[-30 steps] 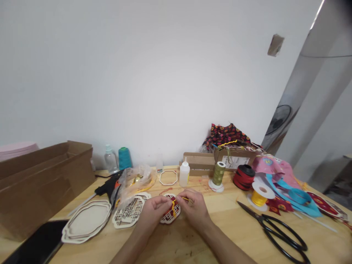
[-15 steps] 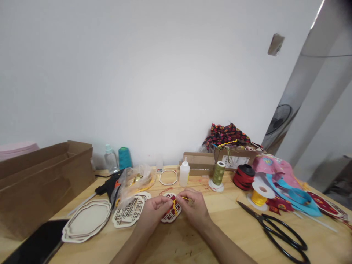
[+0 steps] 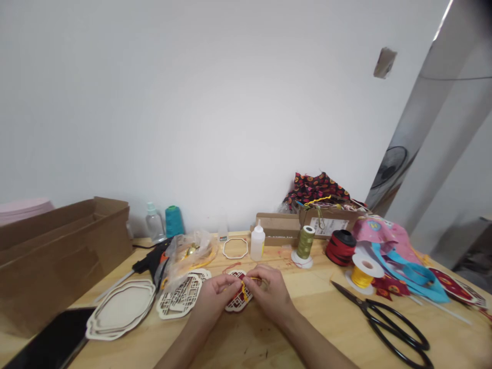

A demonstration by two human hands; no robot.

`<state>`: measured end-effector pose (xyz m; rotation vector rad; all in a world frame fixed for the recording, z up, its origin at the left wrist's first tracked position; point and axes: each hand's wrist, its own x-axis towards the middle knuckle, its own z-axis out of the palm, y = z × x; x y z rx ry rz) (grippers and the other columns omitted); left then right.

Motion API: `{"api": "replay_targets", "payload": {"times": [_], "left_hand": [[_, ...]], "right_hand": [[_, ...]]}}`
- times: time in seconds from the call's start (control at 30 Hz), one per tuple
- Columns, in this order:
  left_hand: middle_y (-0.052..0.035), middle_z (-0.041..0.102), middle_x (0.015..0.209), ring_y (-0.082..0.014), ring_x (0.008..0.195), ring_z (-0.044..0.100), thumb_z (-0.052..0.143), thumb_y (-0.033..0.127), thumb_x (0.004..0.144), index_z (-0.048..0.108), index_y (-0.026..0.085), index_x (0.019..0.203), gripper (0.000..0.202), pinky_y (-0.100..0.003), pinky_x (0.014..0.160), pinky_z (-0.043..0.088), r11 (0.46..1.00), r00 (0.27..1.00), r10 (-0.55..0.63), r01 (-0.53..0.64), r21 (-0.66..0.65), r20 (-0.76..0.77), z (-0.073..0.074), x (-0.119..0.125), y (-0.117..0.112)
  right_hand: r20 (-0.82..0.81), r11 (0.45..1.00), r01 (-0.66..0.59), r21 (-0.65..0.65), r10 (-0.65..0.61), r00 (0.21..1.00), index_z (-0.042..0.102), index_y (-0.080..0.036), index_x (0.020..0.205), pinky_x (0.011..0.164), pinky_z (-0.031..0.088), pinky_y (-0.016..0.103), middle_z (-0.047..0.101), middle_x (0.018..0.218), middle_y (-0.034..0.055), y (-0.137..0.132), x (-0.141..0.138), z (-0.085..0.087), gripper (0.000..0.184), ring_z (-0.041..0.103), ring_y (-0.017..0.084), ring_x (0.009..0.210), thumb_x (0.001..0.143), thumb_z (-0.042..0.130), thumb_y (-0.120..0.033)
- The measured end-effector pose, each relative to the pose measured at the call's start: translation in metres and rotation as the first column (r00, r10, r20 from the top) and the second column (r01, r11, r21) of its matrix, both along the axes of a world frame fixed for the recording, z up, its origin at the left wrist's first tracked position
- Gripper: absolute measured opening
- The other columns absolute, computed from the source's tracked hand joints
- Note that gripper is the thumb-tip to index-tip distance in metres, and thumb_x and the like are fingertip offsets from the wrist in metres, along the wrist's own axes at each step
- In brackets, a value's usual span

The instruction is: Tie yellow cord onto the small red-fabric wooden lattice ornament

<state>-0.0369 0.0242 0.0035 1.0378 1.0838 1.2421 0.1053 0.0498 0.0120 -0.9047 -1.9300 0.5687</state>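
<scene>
My left hand (image 3: 217, 296) and my right hand (image 3: 270, 292) meet at the front middle of the table, fingertips pinched close together on a thin yellow cord (image 3: 244, 290). The cord hangs down between them over a small latticed wooden ornament (image 3: 236, 306) with red fabric behind its pattern. A reddish thread lies at the top of this ornament. Parts of the ornament are hidden by my fingers. Left of my left hand lie latticed wooden panels (image 3: 175, 302), overlapping each other.
Large black scissors (image 3: 384, 323) lie at the right. Behind my hands stand a glue bottle (image 3: 257, 243), a green thread spool (image 3: 306, 243) and a red spool (image 3: 341, 247). A yellow cord spool (image 3: 362, 274) is beside blue ribbon (image 3: 415, 271). Left are stacked wooden plates (image 3: 121, 310), a glue gun (image 3: 149, 262) and a cardboard box (image 3: 65, 256).
My right fingertips have shifted very slightly left, closer to my left fingertips, still on the yellow cord. The things on the table have stayed in place.
</scene>
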Motion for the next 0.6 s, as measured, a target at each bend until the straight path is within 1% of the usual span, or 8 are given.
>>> {"api": "replay_targets", "payload": {"times": [0.2, 0.37, 0.47, 0.6], "left_hand": [[-0.0001, 0.067, 0.049, -0.0112, 0.045, 0.055, 0.067, 0.028, 0.056, 0.068, 0.012, 0.062, 0.016, -0.019, 0.045, 0.039, 1.0, 0.999, 0.006, -0.006, -0.011, -0.045, 0.002, -0.001, -0.001], [-0.0009, 0.067, 0.051, -0.013, 0.047, 0.057, 0.067, 0.03, 0.056, 0.067, 0.013, 0.067, 0.021, -0.02, 0.046, 0.041, 1.0, 0.998, 0.009, -0.011, -0.022, -0.062, 0.005, 0.001, 0.0], [0.0, 0.067, 0.054, -0.0122, 0.048, 0.057, 0.067, 0.028, 0.055, 0.066, 0.014, 0.067, 0.018, -0.019, 0.047, 0.041, 1.0, 0.998, 0.021, -0.021, -0.011, -0.067, 0.008, 0.002, -0.001], [0.0025, 0.065, 0.051, -0.0097, 0.045, 0.053, 0.068, 0.026, 0.055, 0.066, 0.015, 0.061, 0.013, -0.017, 0.045, 0.037, 1.0, 0.996, 0.014, -0.014, 0.006, -0.086, 0.011, 0.002, -0.003]], "right_hand": [[0.05, 1.0, 0.026, 0.005, -0.026, 0.998, 0.061, -0.016, 0.064, 0.055, 0.035, 0.021, 0.056, 0.058, 0.0005, 0.0, 0.001, 0.0, 0.015, 0.049, 0.012, 0.057, 0.073, 0.051, -0.022], [0.014, 1.0, 0.012, -0.002, -0.012, 1.0, 0.061, -0.016, 0.065, 0.056, 0.036, 0.021, 0.057, 0.06, 0.0009, 0.001, 0.002, -0.002, 0.018, 0.05, 0.012, 0.06, 0.076, 0.048, -0.024], [-0.009, 1.0, 0.006, 0.004, -0.006, 1.0, 0.061, -0.016, 0.066, 0.057, 0.036, 0.021, 0.058, 0.06, 0.0011, 0.001, 0.002, -0.002, 0.018, 0.05, 0.012, 0.061, 0.076, 0.048, -0.024], [0.002, 1.0, 0.011, 0.022, -0.011, 1.0, 0.061, -0.017, 0.065, 0.057, 0.036, 0.022, 0.058, 0.061, 0.0016, 0.0, 0.002, -0.001, 0.017, 0.051, 0.013, 0.061, 0.075, 0.049, -0.024]]}}
